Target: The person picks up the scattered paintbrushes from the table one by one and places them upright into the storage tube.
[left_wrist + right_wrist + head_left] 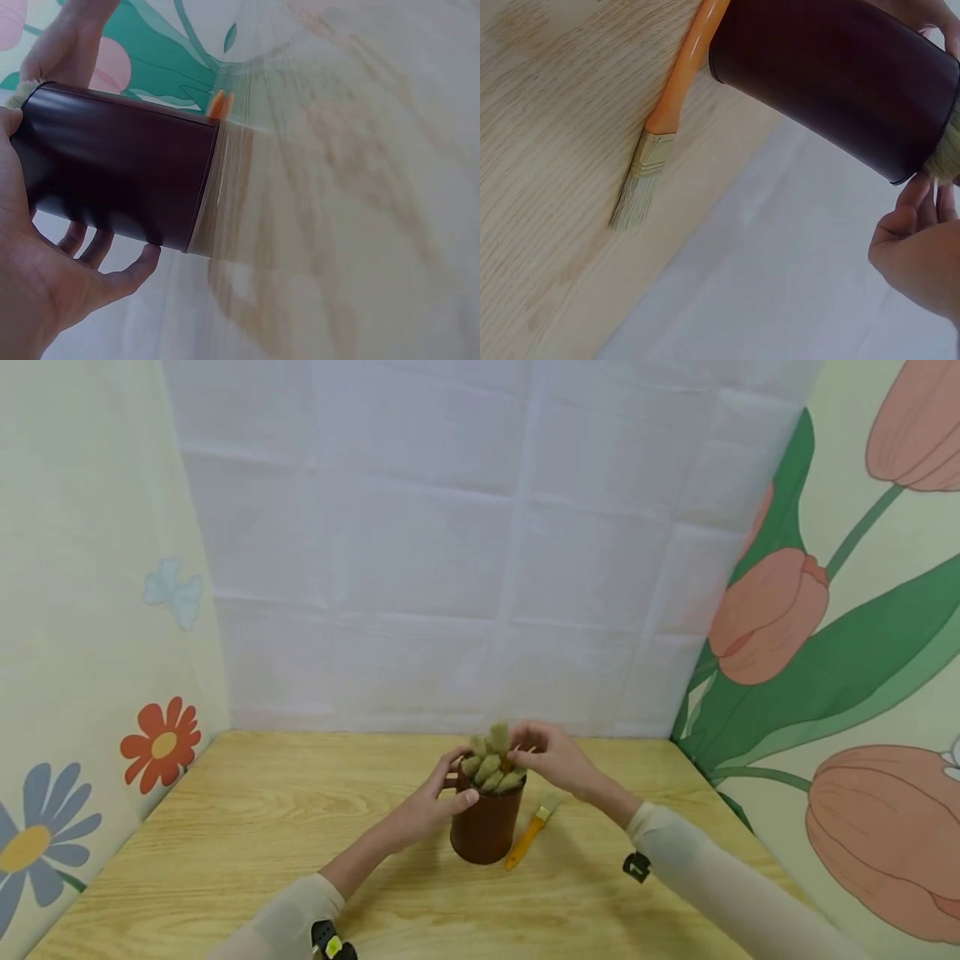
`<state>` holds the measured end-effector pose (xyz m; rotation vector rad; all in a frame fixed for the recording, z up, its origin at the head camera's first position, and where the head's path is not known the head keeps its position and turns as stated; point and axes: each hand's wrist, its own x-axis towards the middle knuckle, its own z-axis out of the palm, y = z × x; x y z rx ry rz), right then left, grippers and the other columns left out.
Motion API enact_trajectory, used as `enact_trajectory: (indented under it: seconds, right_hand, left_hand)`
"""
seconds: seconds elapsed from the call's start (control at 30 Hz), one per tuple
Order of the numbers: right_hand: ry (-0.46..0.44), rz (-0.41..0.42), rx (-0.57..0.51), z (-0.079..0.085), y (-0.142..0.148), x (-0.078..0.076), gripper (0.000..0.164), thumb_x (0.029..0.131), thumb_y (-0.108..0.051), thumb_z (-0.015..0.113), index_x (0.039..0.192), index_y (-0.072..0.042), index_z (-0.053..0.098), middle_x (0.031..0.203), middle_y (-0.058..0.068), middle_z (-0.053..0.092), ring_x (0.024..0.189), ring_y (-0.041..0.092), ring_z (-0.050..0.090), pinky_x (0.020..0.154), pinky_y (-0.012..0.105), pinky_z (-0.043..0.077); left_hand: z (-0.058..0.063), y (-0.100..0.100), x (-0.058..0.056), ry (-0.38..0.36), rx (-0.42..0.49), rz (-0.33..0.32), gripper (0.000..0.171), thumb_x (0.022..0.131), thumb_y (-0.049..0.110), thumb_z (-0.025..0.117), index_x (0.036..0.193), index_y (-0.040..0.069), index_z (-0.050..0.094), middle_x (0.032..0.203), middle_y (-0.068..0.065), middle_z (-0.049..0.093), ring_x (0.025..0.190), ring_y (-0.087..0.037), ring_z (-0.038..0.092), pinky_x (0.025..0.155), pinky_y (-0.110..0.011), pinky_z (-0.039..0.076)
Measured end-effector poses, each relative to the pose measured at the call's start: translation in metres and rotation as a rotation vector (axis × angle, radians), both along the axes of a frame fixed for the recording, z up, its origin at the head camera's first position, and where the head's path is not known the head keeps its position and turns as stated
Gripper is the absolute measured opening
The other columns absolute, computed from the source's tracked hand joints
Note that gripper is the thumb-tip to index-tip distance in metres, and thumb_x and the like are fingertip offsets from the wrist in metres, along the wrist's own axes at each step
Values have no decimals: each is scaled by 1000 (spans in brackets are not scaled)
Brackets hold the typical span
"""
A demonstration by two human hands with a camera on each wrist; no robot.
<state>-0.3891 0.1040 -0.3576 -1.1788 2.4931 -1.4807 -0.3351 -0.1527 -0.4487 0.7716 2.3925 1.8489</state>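
Note:
A dark brown cylindrical mug (486, 827) stands upright on the table, packed with fuzzy pale-green tufts (491, 766) that rise above its rim. My left hand (431, 802) grips it from the left, thumb on the near side near the rim and fingers around the back by the handle. In the left wrist view its fingers (139, 266) spread along the mug's wall. On the other side, my right hand (555, 760) pinches a tuft at the rim with curled fingers; a bit of orange shows by the fingertips. The tuft's lower end is hidden inside the mug.
A flat paintbrush (528, 839) with an orange handle lies on the wood-grain table (300, 843) just right of the mug. A white sheet (420, 568) hangs behind the table. Flower-printed panels (757, 735) stand along both sides.

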Motion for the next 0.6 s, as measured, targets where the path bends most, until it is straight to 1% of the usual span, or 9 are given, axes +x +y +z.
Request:
enact_trajectory:
  seconds: [0.13, 0.2, 0.3, 0.47, 0.6]
  right_hand:
    - [-9, 2, 42, 16, -3, 16, 13, 98, -2, 66, 110, -1, 70, 99, 15, 68, 84, 23, 64, 73, 40, 56]
    - [-11, 7, 59, 23, -4, 24, 15, 98, -2, 65, 112, 1, 70, 99, 16, 68, 84, 23, 64, 74, 39, 55]
    - [-12, 8, 78, 19, -3, 19, 17, 99, -3, 66, 114, 1, 70, 101, 16, 68, 86, 24, 64, 74, 39, 55]
    - [-2, -9, 85, 4, -1, 2, 19, 100, -7, 67, 117, 0, 70, 104, 15, 69, 90, 29, 64, 75, 39, 55]
    - [9, -20, 66, -3, 0, -3, 22, 100, -14, 69, 119, -3, 70, 108, 11, 70, 94, 28, 65, 76, 39, 56]
  left_hand:
    - [1, 0, 0, 2, 3, -3, 70, 105, 37, 60, 160, 37, 17, 157, -14, 26, 139, -35, 36, 104, -57, 41]
    - [1, 1, 1, -1, 3, -3, 70, 105, 37, 60, 160, 37, 16, 157, -14, 25, 139, -35, 36, 104, -57, 42]
    - [1, 1, 2, -12, 7, 0, 71, 104, 38, 60, 160, 39, 17, 157, -12, 25, 140, -33, 35, 104, -55, 42]
    - [2, 2, 3, -23, 13, 7, 71, 104, 38, 61, 159, 40, 17, 157, -11, 25, 140, -33, 35, 104, -55, 42]
    - [2, 2, 3, -31, 18, 8, 71, 103, 39, 62, 159, 41, 17, 157, -10, 25, 141, -32, 35, 104, -54, 43]
